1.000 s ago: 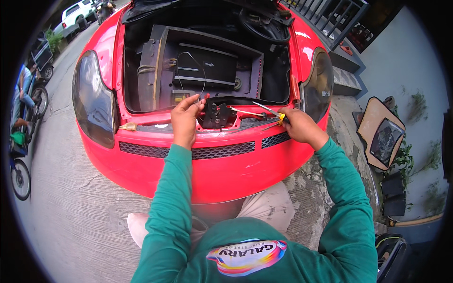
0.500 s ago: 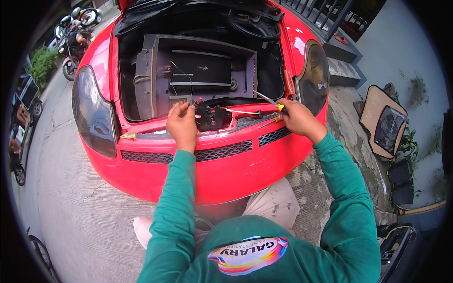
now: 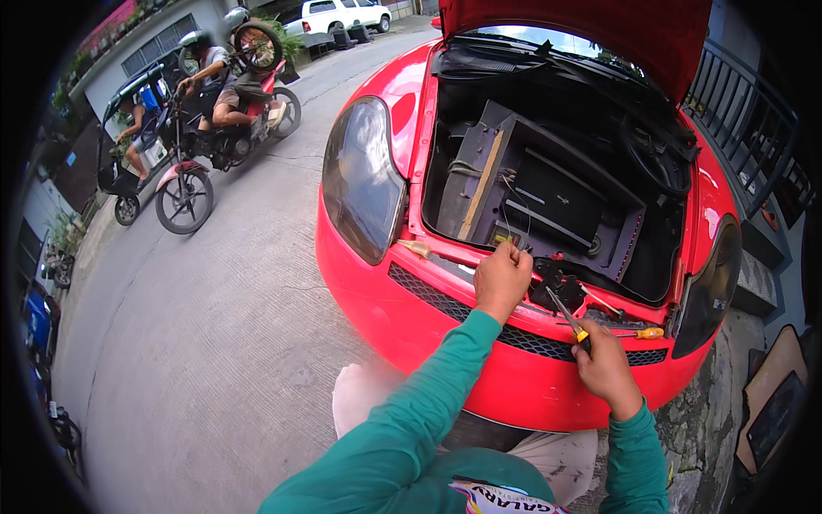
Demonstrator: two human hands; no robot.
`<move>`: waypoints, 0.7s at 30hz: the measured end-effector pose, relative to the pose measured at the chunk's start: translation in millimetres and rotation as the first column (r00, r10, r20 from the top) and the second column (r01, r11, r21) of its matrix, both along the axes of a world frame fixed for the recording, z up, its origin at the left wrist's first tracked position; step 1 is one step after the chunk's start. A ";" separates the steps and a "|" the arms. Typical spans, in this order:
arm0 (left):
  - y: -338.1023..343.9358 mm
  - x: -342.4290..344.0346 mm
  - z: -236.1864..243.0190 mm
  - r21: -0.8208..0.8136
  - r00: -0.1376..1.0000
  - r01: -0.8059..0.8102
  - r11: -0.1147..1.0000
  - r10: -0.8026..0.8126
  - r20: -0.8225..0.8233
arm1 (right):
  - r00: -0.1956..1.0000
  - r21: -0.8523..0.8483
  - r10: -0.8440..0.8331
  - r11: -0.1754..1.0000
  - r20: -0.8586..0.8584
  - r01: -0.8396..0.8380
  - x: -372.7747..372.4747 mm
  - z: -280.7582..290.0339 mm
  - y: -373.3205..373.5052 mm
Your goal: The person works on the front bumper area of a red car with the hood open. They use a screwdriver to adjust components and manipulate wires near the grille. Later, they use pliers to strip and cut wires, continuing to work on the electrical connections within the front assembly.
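Observation:
My left hand is closed in a pinch on a thin wire looping up toward a black amplifier in the open front compartment of a red car. My right hand grips the yellow-and-black handle of a screwdriver, its shaft slanting up and left over the front edge. The tip lies close to a black latch mechanism, just right of my left hand. Another screwdriver, with an orange handle, rests on the edge beyond my right hand. My palms hide the inner fingers.
A grey box surrounds the amplifier, and a steering wheel lies at the compartment's far right. The raised hood hangs above. At left, a person rides a motorcycle along the road. A pale brush-like object sits on the car's edge.
The view has swung left, shifting the car rightward. My right hand has brought its screwdriver nearer my left hand and the latch. The motorcycle has come closer.

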State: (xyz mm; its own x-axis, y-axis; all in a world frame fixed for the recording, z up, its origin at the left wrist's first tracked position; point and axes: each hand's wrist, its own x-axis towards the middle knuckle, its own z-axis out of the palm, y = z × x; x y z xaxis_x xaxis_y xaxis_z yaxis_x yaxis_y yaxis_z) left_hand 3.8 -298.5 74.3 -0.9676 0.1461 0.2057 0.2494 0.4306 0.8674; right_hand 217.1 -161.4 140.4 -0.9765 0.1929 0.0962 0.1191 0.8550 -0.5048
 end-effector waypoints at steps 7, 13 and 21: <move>-4.3 -56.0 30.1 -0.249 0.971 0.233 0.940 -0.237 0.013 | 0.911 -0.948 0.264 0.087 0.317 0.305 -29.2 -24.2 -41.5; -6.8 -96.1 37.2 -0.300 0.879 0.475 0.827 -0.435 0.194 | 0.938 -0.898 0.235 -0.302 0.254 0.319 -76.7 -47.6 -75.4; -0.3 -69.9 68.3 -0.786 0.846 0.225 0.575 -0.515 -0.135 | 0.965 -0.898 0.134 -0.356 0.226 0.260 -106.0 -40.0 -82.0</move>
